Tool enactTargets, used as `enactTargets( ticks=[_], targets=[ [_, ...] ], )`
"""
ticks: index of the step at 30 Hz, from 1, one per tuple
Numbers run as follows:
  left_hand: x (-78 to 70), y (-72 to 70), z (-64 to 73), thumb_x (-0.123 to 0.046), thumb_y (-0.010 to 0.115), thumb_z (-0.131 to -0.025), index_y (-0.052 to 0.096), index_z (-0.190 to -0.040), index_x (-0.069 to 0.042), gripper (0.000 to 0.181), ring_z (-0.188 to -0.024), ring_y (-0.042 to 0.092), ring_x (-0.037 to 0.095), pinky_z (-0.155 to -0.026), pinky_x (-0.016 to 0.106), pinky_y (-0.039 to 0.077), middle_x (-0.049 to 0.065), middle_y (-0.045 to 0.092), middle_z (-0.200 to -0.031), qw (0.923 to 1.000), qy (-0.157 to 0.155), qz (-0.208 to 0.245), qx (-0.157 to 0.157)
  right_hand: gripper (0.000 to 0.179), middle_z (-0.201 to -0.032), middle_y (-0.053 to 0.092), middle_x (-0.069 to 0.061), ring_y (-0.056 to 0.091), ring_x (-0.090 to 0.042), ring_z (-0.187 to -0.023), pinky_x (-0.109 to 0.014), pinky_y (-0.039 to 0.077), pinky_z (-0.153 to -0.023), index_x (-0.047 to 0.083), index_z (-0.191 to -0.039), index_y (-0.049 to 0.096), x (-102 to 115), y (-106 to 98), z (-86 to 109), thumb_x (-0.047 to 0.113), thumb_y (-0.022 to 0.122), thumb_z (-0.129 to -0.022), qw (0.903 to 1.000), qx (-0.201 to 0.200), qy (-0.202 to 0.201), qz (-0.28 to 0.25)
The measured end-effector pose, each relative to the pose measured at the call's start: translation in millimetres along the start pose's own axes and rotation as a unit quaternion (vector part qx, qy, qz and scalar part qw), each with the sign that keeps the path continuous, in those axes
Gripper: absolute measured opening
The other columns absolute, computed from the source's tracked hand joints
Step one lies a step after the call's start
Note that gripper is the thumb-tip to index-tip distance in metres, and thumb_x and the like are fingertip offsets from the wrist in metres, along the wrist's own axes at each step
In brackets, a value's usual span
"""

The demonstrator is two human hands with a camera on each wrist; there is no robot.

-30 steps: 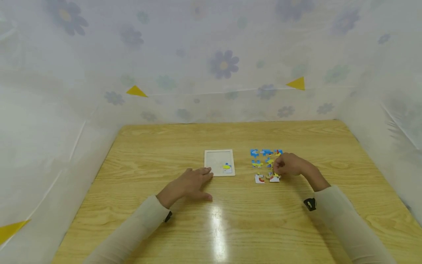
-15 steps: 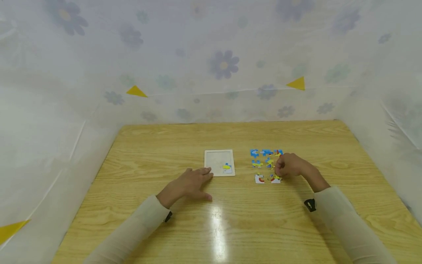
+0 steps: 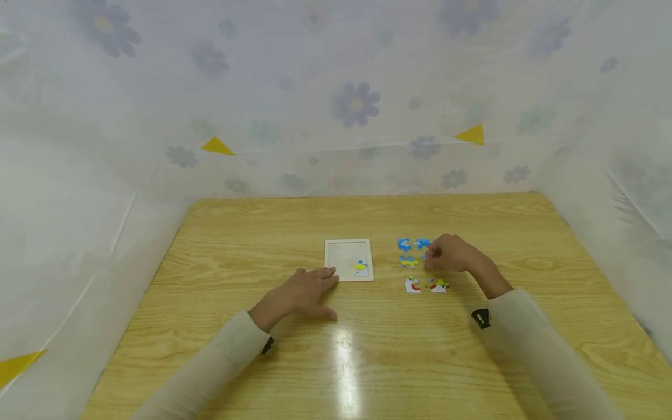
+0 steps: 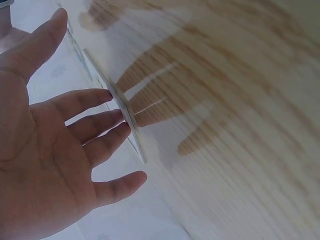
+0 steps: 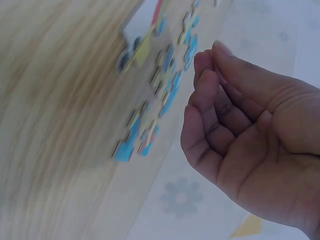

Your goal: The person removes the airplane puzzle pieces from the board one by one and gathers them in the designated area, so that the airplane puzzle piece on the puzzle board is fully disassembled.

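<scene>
My left hand (image 3: 304,291) lies with spread fingers on the table, its fingertips touching the lower left edge of a pale square puzzle tray (image 3: 329,256). One white, yellow and blue puzzle piece (image 3: 361,268) sits in the tray's lower right corner. My right hand (image 3: 451,254) hovers over loose jigsaw pieces, hiding several of them. Its fingers are curled, thumb near the index fingertip, and the right wrist view shows nothing between them. Visible pieces include a blue one (image 3: 404,244), a yellow-blue one (image 3: 408,262), a white-red one (image 3: 412,285) and a white-red-yellow one (image 3: 438,286).
The wood-grain table (image 3: 252,233) is bounded behind and at the sides by a pale flowered curtain (image 3: 294,105). Yellow triangles (image 3: 217,146) are on the curtain. Both sleeves are light, with a dark device (image 3: 480,318) at the right wrist.
The lower right loose piece shifted slightly rightward, then stayed as my right hand left it. That hand moved up and left over the other pieces. My left hand stays still.
</scene>
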State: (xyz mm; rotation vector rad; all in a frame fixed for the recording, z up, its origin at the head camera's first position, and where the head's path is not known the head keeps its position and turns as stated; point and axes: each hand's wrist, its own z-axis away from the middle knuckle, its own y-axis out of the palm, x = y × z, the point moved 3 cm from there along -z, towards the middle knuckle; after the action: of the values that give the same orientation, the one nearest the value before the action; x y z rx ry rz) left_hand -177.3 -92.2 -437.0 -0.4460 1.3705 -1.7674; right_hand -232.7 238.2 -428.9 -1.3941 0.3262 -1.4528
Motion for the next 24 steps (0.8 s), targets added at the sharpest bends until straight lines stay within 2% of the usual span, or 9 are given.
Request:
enactTargets(
  ticks=[5, 12, 18, 24],
  targets=[
    [-0.7, 1.0, -0.9, -0.058, 0.065, -0.081, 0.039, -0.146, -0.013, 0.084, -0.144, 0.029, 0.021, -0.110, 0.056, 0.027, 0.005, 0.030, -0.156, 1.0000, 0.001, 0.003, -0.003, 0.006, -0.084, 0.067, -0.007, 0.060, -0.016, -0.072, -0.030, 0.049, -0.065, 0.003, -0.088, 0.068, 11.4, 4.1, -12.1, 0.009, 0.066, -0.087, 0.9999, -0.010, -0.005, -0.004],
    [-0.7, 1.2, -3.1, -0.060, 0.064, -0.081, 0.038, -0.146, -0.014, 0.084, -0.144, 0.028, 0.021, -0.111, 0.056, 0.027, 0.005, 0.029, -0.156, 1.0000, 0.004, -0.003, -0.001, 0.010, -0.085, 0.068, -0.008, 0.062, -0.017, -0.076, -0.031, 0.052, -0.068, 0.003, -0.091, 0.068, 28.1, 14.9, -23.9, 0.010, 0.070, -0.084, 0.9988, -0.034, 0.025, -0.025],
    [0.3, 0.4, -1.7, -0.059, 0.064, -0.081, 0.039, -0.146, -0.014, 0.083, -0.144, 0.028, 0.021, -0.111, 0.057, 0.026, 0.005, 0.029, -0.156, 1.0000, 0.002, 0.002, 0.001, 0.016, -0.088, 0.066, -0.009, 0.060, -0.018, -0.078, -0.032, 0.052, -0.070, 0.000, -0.095, 0.067, 48.0, 23.6, -35.5, 0.011, 0.071, -0.084, 0.9988, -0.047, 0.014, 0.000],
    [-0.7, 0.5, 0.4, -0.058, 0.065, -0.081, 0.038, -0.146, -0.014, 0.083, -0.144, 0.027, 0.020, -0.111, 0.057, 0.026, 0.004, 0.028, -0.156, 0.9999, 0.002, 0.010, 0.003, 0.019, -0.088, 0.067, -0.010, 0.061, -0.018, -0.077, -0.030, 0.051, -0.070, -0.001, -0.096, 0.068, 66.7, 32.8, -48.2, 0.011, 0.073, -0.082, 0.9988, -0.049, 0.003, -0.006]
  ],
)
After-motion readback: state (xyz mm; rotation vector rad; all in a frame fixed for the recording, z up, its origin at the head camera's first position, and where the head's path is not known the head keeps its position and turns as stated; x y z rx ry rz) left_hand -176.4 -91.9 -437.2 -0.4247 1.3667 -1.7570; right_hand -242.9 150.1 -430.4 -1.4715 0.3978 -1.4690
